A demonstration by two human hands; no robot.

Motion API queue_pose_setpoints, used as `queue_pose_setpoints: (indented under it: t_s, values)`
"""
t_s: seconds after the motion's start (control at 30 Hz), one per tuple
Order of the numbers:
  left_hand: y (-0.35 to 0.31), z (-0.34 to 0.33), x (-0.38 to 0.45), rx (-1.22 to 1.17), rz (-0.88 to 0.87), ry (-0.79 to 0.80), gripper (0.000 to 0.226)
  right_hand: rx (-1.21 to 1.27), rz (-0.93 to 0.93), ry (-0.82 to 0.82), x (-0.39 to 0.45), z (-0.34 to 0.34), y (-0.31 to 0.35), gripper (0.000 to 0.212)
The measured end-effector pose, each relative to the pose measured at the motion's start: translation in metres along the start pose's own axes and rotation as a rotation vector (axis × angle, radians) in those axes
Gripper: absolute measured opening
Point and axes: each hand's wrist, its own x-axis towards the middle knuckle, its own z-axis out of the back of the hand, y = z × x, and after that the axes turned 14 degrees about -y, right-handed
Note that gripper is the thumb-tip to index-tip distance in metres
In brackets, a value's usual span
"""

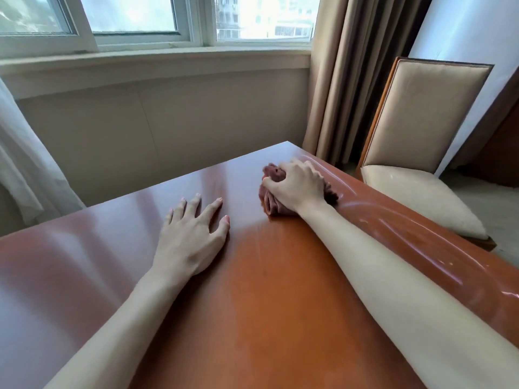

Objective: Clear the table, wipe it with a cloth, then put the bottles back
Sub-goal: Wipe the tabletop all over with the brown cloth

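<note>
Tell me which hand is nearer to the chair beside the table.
Right. The right hand grips the cloth near the table's far right edge, just across from the chair. The left hand rests flat nearer the table's middle, farther from it.

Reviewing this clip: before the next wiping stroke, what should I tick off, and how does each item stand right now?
1. Crumpled reddish-brown cloth gripped by right hand: ok.
2. Cloth touching the glossy orange-brown wooden table: ok.
3. Left hand flat on the table, apart from the cloth: ok.
4. Visible tabletop free of bottles: ok.
5. Cloth near the table's right edge, beside the beige upholstered chair; room for a stroke to the right: not ok.
6. Where the bottles wait: cannot tell.
</note>
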Motion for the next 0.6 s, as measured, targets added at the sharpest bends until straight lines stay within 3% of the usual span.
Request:
queue_pose_setpoints:
  t_s: [0.17, 0.3, 0.43, 0.6]
  values:
    - [-0.003, -0.001, 0.004, 0.010, 0.027, -0.022, 0.068, -0.055, -0.056, -0.054, 0.100, -0.074, -0.012, 0.038]
    - [0.001, -0.004, 0.006, 0.037, 0.043, -0.032, 0.068, -0.080, -0.093, -0.035, 0.129, -0.098, -0.014, 0.041]
    - [-0.001, -0.002, 0.007, 0.014, 0.044, 0.001, 0.061, -0.046, -0.025, 0.027, 0.091, -0.067, -0.011, 0.040]
    - [-0.002, 0.000, 0.005, -0.009, 0.037, 0.028, 0.060, 0.034, 0.102, 0.067, -0.025, 0.016, 0.005, 0.031]
